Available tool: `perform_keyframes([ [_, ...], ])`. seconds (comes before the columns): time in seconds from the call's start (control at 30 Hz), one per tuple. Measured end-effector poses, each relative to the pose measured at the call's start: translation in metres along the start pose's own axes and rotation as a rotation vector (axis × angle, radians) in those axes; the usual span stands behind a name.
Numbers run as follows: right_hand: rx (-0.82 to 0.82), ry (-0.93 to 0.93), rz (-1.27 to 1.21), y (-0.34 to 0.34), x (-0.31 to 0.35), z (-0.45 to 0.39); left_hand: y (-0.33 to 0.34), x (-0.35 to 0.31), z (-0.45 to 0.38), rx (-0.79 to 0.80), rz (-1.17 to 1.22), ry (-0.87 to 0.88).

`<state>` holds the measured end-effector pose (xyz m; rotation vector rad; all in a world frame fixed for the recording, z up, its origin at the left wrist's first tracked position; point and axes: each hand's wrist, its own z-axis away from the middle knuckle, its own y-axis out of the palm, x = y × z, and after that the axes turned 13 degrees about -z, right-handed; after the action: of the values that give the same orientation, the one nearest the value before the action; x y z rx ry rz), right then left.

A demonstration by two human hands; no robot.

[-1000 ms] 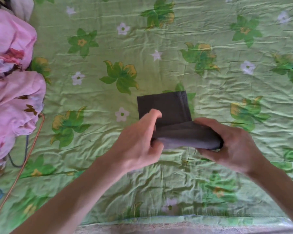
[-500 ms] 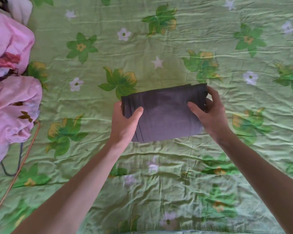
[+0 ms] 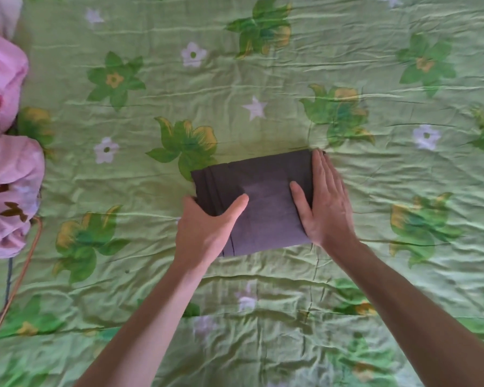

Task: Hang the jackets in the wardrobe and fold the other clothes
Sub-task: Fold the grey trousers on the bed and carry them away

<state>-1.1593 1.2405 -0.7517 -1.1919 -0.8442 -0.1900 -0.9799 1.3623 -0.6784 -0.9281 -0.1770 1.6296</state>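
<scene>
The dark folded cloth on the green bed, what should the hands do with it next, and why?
Probably let go and reach for another piece. The dark folded cloth already lies flat as a neat rectangle on the green bedsheet; the right hand rests flat on it, the left hand holds its edge, and pink clothes wait unfolded.

- You can read no text, label, brand, number or sign anywhere in this view.
- The folded dark garment (image 3: 263,202) shows you plain cloth, with no tag or print.
- The green bedsheet (image 3: 375,275) and the pink bedding (image 3: 9,185) carry flower patterns only, without lettering.
</scene>
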Motion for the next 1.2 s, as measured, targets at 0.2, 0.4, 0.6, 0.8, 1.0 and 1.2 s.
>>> perform_keyframes([
  [0.2,0.033,0.121,-0.288,-0.016,0.010,0.004,0.000,0.003,-0.004,0.208,0.302,0.038],
  [0.4,-0.081,0.427,-1.022,-0.049,0.030,0.023,-0.019,0.004,0.035,0.263,0.437,0.146],
  [0.6,0.194,0.530,-1.357,-0.098,0.073,0.061,-0.065,-0.034,0.104,0.334,0.462,0.252],
  [0.8,0.176,0.569,-1.373,-0.184,0.165,0.101,-0.138,-0.080,0.178,0.373,0.441,0.323],
  [1.0,0.053,0.559,-1.264,-0.294,0.260,0.148,-0.221,-0.114,0.264,0.414,0.370,0.393],
  [1.2,-0.236,0.390,-0.986,-0.366,0.321,0.207,-0.250,-0.130,0.332,0.476,0.345,0.459],
])
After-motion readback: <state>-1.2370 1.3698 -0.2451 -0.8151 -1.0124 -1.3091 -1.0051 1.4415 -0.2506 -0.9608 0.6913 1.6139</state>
